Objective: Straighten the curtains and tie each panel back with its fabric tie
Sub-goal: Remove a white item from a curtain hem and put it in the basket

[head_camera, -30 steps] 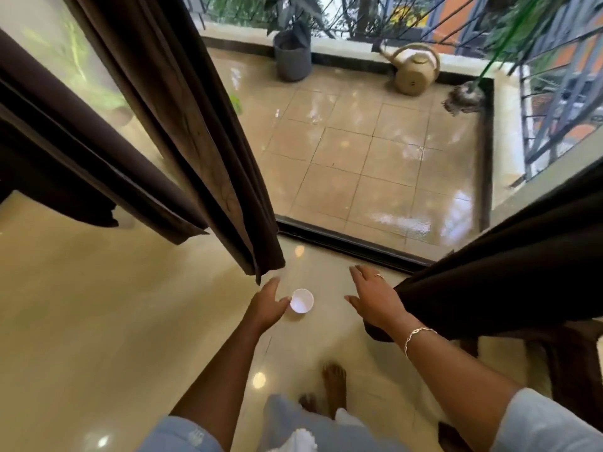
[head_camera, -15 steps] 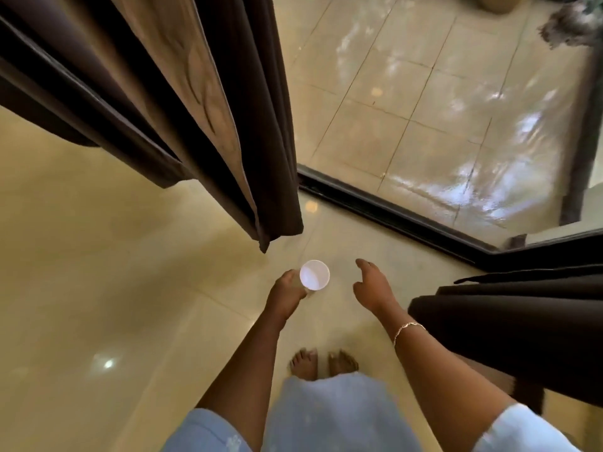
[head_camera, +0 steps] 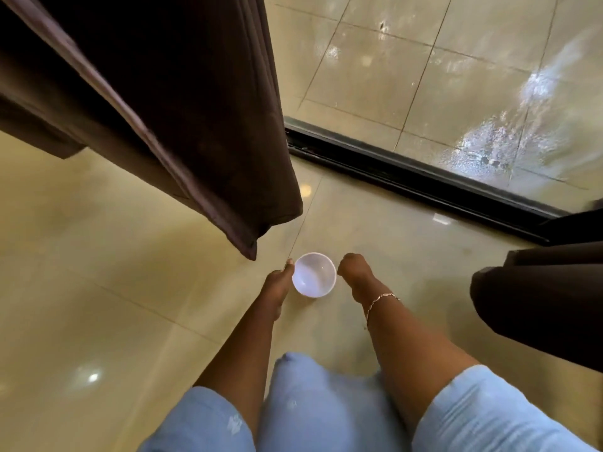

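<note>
**Step in hand (judged):** clearing a stray white cup (head_camera: 314, 275) from the floor (head_camera: 98, 272) below the curtains, before any straightening or tying.

**Advice:**
- Take the cup by its wall from both sides, or pinch the rim with one hand.
- Lift it straight up and set it well apart from the hems, so that neither panel drags over it.
- Keep the head and shoulders off the left panel's low corner, which hangs just beyond the cup on the far side.

**Left hand (head_camera: 277, 288):** seen edge-on, fingers fairly straight and pointing down. One fingertip (head_camera: 289, 264) touches the cup's left rim. No closed grip shows, and whether the thumb is round the wall cannot be told.

**Right hand (head_camera: 355, 278):** fingers bent loosely downward, holding nothing. It sits just beside the cup's right rim, with a slim gap between. A bracelet (head_camera: 380, 300) is at the wrist.

**Cup:** upright, mouth up, empty as far as can be seen, between the two hands. It appears to stand on the floor.

**Task's things:**
- Left curtain panel (head_camera: 182, 119): dark brown, hanging loose at far left, not tied.
- Right curtain panel (head_camera: 538, 295): dark, bunched at the right edge.
- Fabric ties: none in view.

**Also present:** black door track (head_camera: 417, 181) across the far right, with wet balcony tiles (head_camera: 440, 76) beyond it.
</note>
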